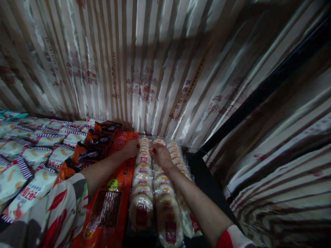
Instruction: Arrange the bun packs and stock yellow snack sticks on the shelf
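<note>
My left hand (131,148) is curled closed at the far left edge of a row of clear-wrapped round pale cakes (141,210) with red and yellow labels. Across the same row's far end, my right hand (160,154) has its fingers pinched together, touching or just above the wrappers. Whatever the fingertips of either hand hold is too small and dark to make out. A second row of wrapped cakes (169,220) lies beneath my right wrist, and a third row (190,220) is partly covered by my right forearm.
Left of the cakes lie long orange snack packets (111,206), then orange-and-black packets (90,154) and many white snack bags (36,156). Behind hangs a pleated shiny printed curtain (144,69). A dark pole (258,93) slants down to the black tabletop (207,179).
</note>
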{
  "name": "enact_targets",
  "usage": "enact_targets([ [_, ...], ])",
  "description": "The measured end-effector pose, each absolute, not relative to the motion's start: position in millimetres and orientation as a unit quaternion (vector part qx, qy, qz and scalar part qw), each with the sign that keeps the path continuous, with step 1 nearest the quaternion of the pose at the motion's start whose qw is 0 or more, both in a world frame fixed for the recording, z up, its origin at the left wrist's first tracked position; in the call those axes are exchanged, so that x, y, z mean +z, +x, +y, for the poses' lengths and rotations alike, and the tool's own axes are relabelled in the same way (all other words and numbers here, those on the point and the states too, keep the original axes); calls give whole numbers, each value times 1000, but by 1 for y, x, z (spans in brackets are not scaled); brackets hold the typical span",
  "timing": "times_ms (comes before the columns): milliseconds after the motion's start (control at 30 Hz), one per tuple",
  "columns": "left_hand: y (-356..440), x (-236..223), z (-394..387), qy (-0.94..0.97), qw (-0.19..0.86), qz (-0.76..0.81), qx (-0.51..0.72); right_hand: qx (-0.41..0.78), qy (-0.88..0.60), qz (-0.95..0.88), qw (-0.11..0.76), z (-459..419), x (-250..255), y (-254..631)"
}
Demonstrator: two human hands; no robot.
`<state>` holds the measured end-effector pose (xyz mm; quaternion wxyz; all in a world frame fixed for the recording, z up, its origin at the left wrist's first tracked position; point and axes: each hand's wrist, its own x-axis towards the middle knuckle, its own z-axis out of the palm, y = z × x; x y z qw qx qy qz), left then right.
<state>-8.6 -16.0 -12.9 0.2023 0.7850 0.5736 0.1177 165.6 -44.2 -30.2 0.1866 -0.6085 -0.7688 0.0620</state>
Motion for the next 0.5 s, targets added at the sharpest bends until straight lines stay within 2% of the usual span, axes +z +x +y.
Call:
enact_targets([
  [200, -8, -11, -20, 777, 184, 590, 115, 55, -613, -766, 188, -45, -31, 165],
  [333, -8, -1, -31, 787, 103, 602, 83, 49, -612, -766, 188, -44, -33, 165],
  [433, -9, 6, -39, 817, 65, 571, 48, 54, -613, -766, 187, -43, -33, 165],
  [500, -9, 8, -42, 839, 78, 539, 17, 54, -611, -767, 189, -42, -34, 165],
])
